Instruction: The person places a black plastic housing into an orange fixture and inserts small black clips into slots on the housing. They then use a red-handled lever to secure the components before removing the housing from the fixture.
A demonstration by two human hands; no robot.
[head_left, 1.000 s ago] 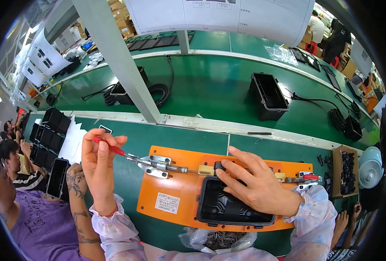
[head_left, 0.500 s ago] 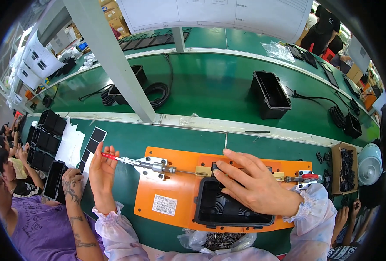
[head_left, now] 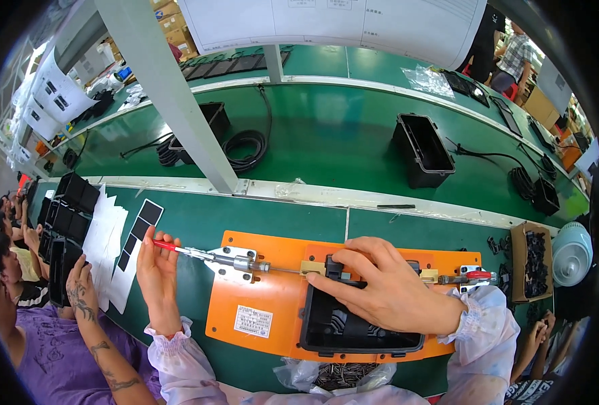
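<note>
Our L hand (head_left: 157, 278) pinches a red toggle-clamp handle (head_left: 165, 246); R hand (head_left: 392, 291) spreads over blk plastic box (head_left: 326, 320), prob. light, stiff, best rim-held.

my R hand (head_left: 394, 290)'s more bent vs a sec ago, thumb (head_left: 333, 287) now out by the brass block (head_left: 313, 266); L hand (head_left: 158, 280) + red handle (head_left: 165, 245) are lower tbh

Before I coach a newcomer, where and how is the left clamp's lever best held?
Probably by its red grip, approached from the left: it juts out past the orange plate, clear of the metal linkage. The left hand holds it there.
</note>
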